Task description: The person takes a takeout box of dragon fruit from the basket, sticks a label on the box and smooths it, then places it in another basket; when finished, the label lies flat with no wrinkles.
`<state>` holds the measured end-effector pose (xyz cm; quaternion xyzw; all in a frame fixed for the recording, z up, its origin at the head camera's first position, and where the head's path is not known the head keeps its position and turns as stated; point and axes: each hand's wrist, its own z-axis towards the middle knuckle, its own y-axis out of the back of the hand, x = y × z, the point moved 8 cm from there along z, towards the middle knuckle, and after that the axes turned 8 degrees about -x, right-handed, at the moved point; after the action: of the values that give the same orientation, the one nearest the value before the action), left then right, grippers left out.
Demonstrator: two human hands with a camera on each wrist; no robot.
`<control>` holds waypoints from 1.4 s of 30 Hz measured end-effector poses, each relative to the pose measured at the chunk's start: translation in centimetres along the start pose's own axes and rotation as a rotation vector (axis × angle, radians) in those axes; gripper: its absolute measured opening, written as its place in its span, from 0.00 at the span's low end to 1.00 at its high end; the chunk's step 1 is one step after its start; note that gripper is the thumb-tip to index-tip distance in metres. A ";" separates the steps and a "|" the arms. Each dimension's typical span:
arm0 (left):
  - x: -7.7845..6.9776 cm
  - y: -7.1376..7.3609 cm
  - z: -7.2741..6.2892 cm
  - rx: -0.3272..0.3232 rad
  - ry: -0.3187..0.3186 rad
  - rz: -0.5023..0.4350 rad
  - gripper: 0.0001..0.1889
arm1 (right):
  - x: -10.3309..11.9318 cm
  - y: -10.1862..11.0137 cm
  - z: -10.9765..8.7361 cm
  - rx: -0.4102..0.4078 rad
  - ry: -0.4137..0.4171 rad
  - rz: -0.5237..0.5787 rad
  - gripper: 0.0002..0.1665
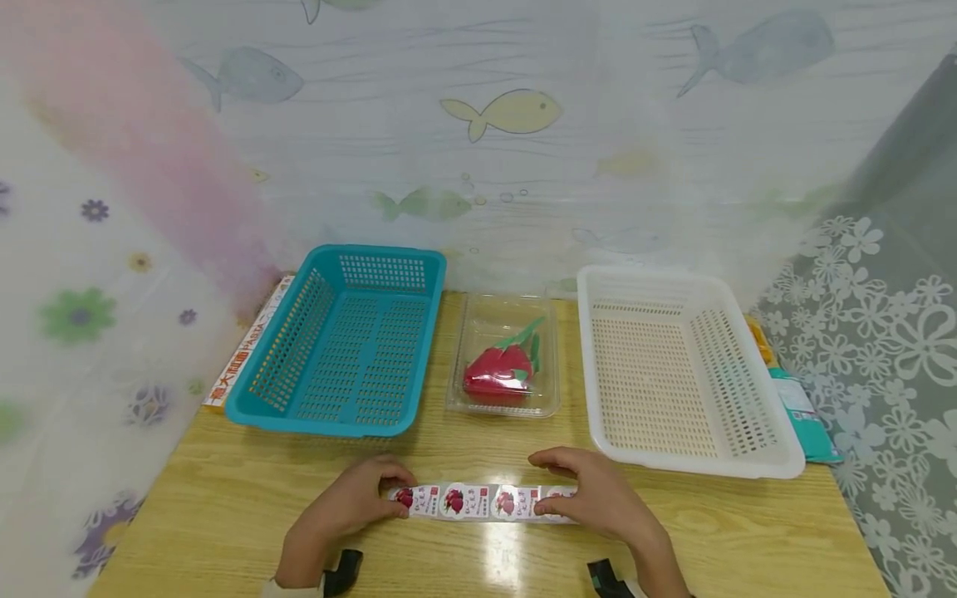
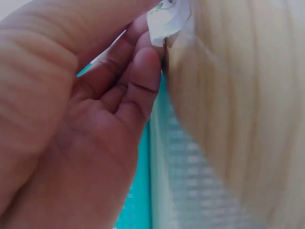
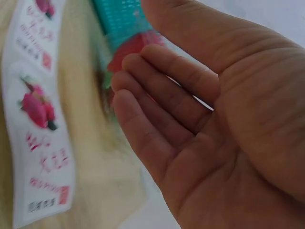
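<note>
A strip of dragon fruit stickers (image 1: 478, 502) lies across the table in front of the person, each sticker printed with a red fruit and writing. At its left end, the left hand (image 1: 357, 496) pinches the strip between thumb and fingers; the white end (image 2: 164, 26) shows at the fingertips in the left wrist view. Over the right end is the right hand (image 1: 598, 496), thumb spread from loosely bent fingers. In the right wrist view the sticker strip (image 3: 40, 129) lies beside that hand, outside its fingers. Behind the strip sits a clear plastic box (image 1: 465, 399) containing a red dragon fruit (image 1: 497, 374) with green leaves.
A teal basket (image 1: 329, 426) stands left of the box and a white basket (image 1: 695, 463) right of it. A pasta package (image 1: 242, 357) lies beyond the teal basket's left side. A green packet (image 1: 807, 419) lies by the white basket's right side. Patterned sheeting (image 1: 501, 166) hangs behind the table.
</note>
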<state>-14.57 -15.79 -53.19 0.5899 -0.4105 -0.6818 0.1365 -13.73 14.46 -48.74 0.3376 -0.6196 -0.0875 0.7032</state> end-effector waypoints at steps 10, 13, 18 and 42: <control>0.4 -0.4 -0.3 -0.015 0.008 -0.093 0.13 | -2.4 -1.7 0.8 0.063 -0.008 -0.062 0.31; 0.5 -0.4 -0.3 -0.015 0.015 -0.090 0.12 | -2.9 -2.2 0.7 0.096 -0.040 -0.036 0.21; 0.3 -0.3 -0.1 0.010 0.049 -0.092 0.13 | -3.3 -2.4 0.5 0.117 -0.075 -0.025 0.07; -2.5 2.5 -1.9 -0.010 0.088 -0.273 0.13 | -3.8 -1.8 0.2 0.144 -0.096 0.029 0.06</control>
<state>-12.97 -16.46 -49.59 0.6689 -0.3168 -0.6695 0.0632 -14.20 15.07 -52.88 0.3738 -0.6620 -0.0486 0.6478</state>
